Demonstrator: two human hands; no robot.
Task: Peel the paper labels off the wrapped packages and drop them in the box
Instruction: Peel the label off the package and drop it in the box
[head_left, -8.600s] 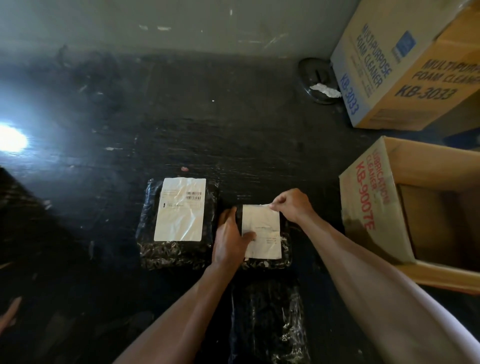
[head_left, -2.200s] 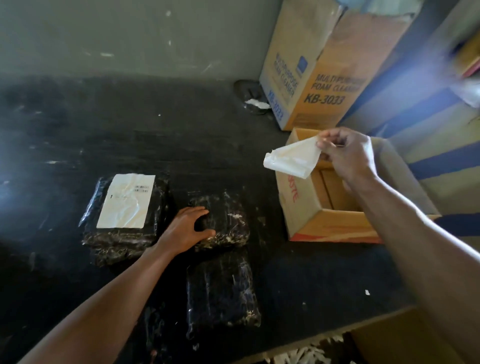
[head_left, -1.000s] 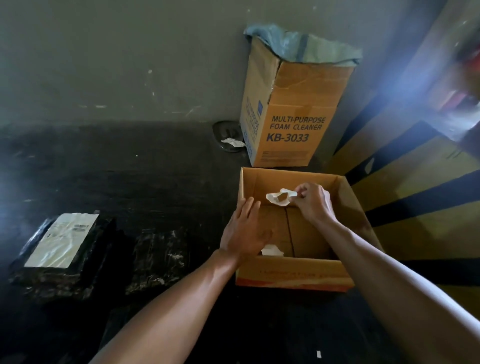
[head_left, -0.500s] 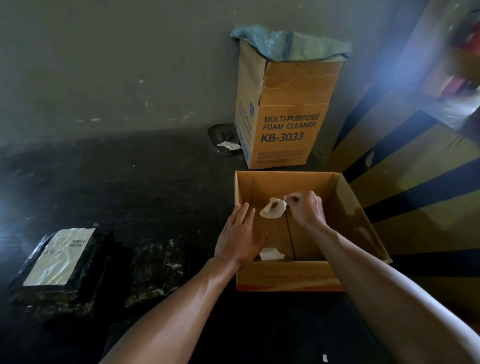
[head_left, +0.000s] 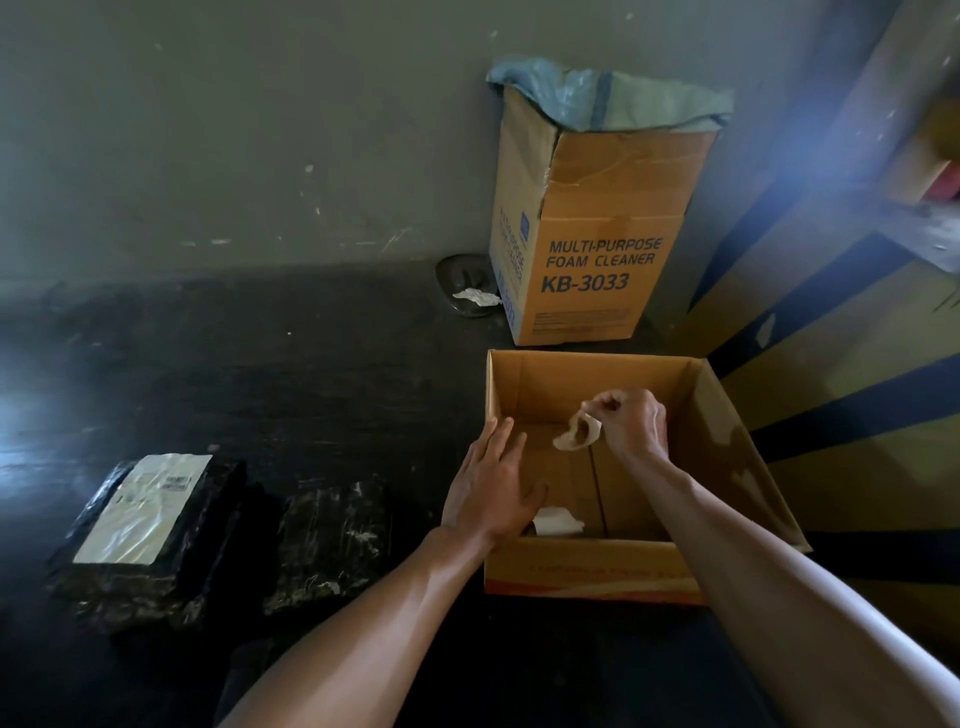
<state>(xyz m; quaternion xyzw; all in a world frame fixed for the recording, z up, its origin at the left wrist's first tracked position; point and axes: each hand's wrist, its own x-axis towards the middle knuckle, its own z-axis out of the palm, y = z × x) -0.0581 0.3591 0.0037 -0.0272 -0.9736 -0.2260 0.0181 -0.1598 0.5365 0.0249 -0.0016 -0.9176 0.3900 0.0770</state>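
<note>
The right hand (head_left: 631, 423) is over the open cardboard box (head_left: 587, 376), which stands at the right end of the dark worktop (head_left: 260, 374). Its fingers are curled, and the thumb and fingertips pinch a crumpled paper label (head_left: 576, 434) that hangs inside the box's opening, clear of the bottom. The left hand (head_left: 493, 483) lies with straight, relaxed fingers at the box's left wall and holds nothing. Whether it actually presses on the cardboard cannot be told.

A second peeled label (head_left: 556, 521) lies on the box floor near the front wall, so at least one label is already disposed of, and the pinched one looks about to join it once the fingers let go.

Two black wrapped packages sit toward the worktop's left side. The right package (head_left: 327, 545) shows no label on its top and appears finished. The left package (head_left: 156, 577) carries a white shipping label (head_left: 143, 509) flat across its top, so that one is left to peel and drop. Whether other packages wait below the view's edge is unclear.

At the back, against the wall, stands a tall foam cleaner carton (head_left: 597, 249) lined with a bluish bag.
</note>
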